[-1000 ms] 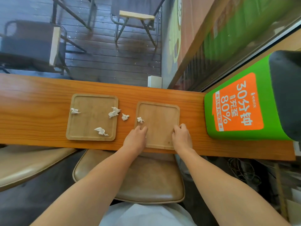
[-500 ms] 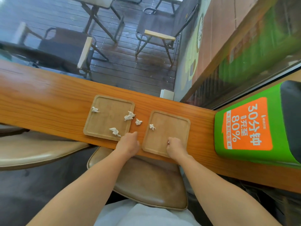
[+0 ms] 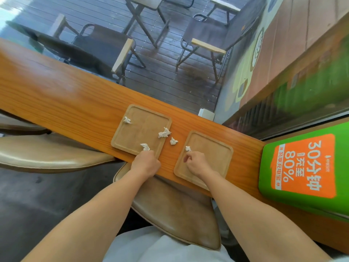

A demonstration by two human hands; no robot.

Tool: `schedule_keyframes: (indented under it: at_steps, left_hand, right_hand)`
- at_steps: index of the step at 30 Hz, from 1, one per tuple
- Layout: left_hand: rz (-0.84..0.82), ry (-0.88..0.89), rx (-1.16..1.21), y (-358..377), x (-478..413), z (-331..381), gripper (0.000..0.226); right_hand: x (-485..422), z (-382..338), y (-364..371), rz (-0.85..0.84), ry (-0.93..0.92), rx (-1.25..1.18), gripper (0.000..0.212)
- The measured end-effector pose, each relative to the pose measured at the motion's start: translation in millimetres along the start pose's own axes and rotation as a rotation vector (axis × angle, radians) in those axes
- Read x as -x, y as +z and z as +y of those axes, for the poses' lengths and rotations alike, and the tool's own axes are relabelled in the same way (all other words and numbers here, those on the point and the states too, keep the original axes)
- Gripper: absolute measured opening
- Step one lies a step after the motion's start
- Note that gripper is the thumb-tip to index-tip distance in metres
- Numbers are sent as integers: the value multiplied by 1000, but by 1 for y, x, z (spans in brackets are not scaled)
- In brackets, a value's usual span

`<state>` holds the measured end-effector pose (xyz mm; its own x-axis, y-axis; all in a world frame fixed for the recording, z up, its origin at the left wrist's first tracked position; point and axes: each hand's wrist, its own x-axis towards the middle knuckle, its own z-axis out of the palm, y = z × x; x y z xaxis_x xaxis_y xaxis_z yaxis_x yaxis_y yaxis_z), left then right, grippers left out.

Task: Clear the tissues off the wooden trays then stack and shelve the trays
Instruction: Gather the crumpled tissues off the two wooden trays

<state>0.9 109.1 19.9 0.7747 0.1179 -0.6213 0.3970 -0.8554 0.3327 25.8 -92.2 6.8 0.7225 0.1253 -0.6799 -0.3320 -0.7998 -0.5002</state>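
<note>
On the wooden counter (image 3: 56, 95) sit two wooden trays side by side — left tray (image 3: 139, 131) carrying three crumpled tissues: far corner tissue (image 3: 127, 120), right-edge tissue (image 3: 164, 133), near-edge tissue (image 3: 145, 146). One loose tissue (image 3: 173, 141) lies on the counter between the trays; one small tissue (image 3: 188, 148) sits at the right tray (image 3: 209, 157) rim. Left hand (image 3: 145, 163) rests at the left tray's near edge, fingers curled, just touching the near-edge tissue, not clamped. Right hand (image 3: 196, 163) hovers over the right tray, fingers bent and slightly apart, just beside the small tissue, empty. Best approach, likely: pinch each wad with fingertips, gather several per hand, avoid sliding trays off the counter edge — nothing cleared yet.
</note>
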Motion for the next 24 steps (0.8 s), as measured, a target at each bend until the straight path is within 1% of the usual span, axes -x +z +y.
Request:
schedule_keyframes:
  at_steps: [3,6,8,9,12,15,17,19,24]
  left_hand:
    - [93,14,23,-8,-4,-3,11]
    - [207,17,30,-13,-10,-6,24]
    - [251,-1,37,-15,-16,-8,35]
    - [263,-15,47,-16,-19,-10,37]
    - [259,-56,67,-14,-29,-13,39]
    - [221,-84,54,-9,-34,-17,44]
    - [208,-85,24,-4,-36,-19,43]
    - [194,-87,1,1,-38,-22,40]
    - [153,-43,-38,5,-40,-23,34]
  right_hand:
    - [-9,-6,-1,74,-18,27,29]
    - [-17,-9,0,183,-23,110,20]
    - [-22,-10,1,241,-19,150,13]
    - [-24,-10,2,258,-17,161,15]
    - [-31,-6,7,257,0,187,29]
    - [-34,-1,12,221,13,243,38]
    - [-35,1,16,189,20,269,41]
    - [-36,2,19,186,14,277,39]
    - [-30,2,23,207,-12,220,22]
